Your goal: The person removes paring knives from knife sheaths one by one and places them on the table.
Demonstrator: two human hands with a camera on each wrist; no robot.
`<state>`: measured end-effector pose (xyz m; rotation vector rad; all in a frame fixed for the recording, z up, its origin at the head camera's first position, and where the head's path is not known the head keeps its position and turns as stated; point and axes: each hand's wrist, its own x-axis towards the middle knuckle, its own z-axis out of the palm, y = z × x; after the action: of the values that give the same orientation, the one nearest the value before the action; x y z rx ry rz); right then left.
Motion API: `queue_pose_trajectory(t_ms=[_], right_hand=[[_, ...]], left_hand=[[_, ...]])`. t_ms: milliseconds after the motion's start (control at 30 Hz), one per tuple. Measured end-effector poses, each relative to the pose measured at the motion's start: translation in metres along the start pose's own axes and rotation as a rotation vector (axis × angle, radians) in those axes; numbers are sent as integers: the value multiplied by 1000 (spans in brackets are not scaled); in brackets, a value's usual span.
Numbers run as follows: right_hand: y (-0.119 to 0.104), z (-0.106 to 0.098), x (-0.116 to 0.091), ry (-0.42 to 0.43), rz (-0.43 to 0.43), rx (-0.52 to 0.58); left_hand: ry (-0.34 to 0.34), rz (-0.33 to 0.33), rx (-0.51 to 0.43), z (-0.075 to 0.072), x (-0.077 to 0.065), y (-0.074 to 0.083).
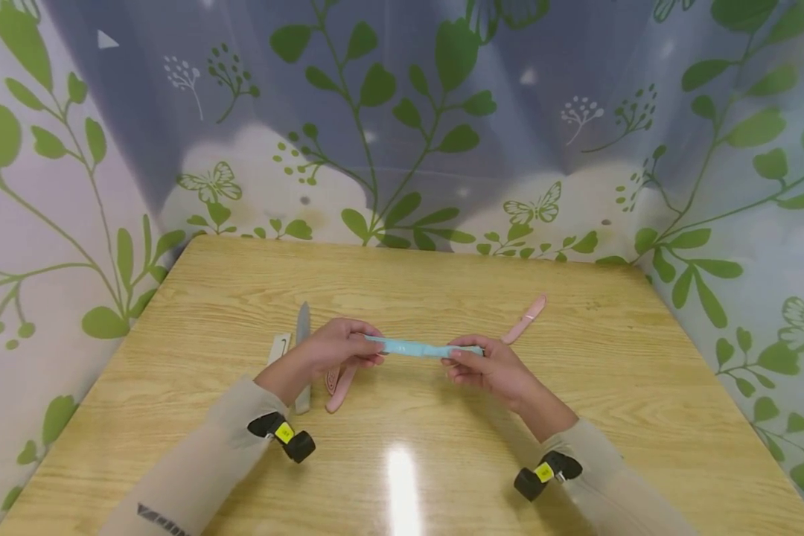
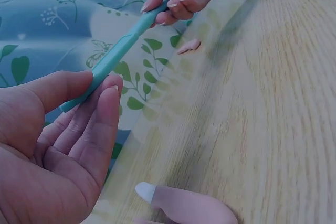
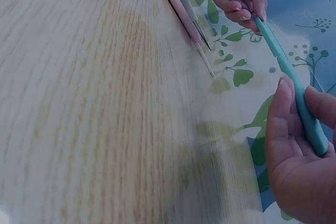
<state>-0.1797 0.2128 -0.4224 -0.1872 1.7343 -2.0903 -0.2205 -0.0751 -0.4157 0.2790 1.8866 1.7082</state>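
Between my two hands, a slim turquoise stick-like piece (image 1: 412,348), shaped like a knife in its sheath, is held almost level above the table. My left hand (image 1: 338,344) pinches its left end between thumb and fingertips. At the other end, my right hand (image 1: 489,371) grips it the same way. In the left wrist view the turquoise piece (image 2: 118,53) slants between both hands, and the right wrist view shows its rounded end (image 3: 310,124) under my right thumb. Whether it parts in the middle I cannot tell.
Beside my left forearm lie a knife with a grey blade (image 1: 303,327), a white slotted strip (image 1: 279,347) and pink-handled pieces (image 1: 338,391), partly hidden. A slim pink piece (image 1: 525,318) lies beyond my right hand. A patterned curtain (image 1: 402,171) borders the wooden table (image 1: 402,275).
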Motion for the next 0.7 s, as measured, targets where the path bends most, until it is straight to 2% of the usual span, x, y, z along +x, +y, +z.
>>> queue_pose_trajectory(t_ms=[233,367,700], right_hand=[[-2,2,0,14,-19,9],[-3,1,-1,-9,-17,9],[-1,-1,0,-30,-16,31]], left_hand=[[4,27,34,1,-5,1],[18,24,43,1,-6,-1],[9,25,-44,-2,-7,-7]])
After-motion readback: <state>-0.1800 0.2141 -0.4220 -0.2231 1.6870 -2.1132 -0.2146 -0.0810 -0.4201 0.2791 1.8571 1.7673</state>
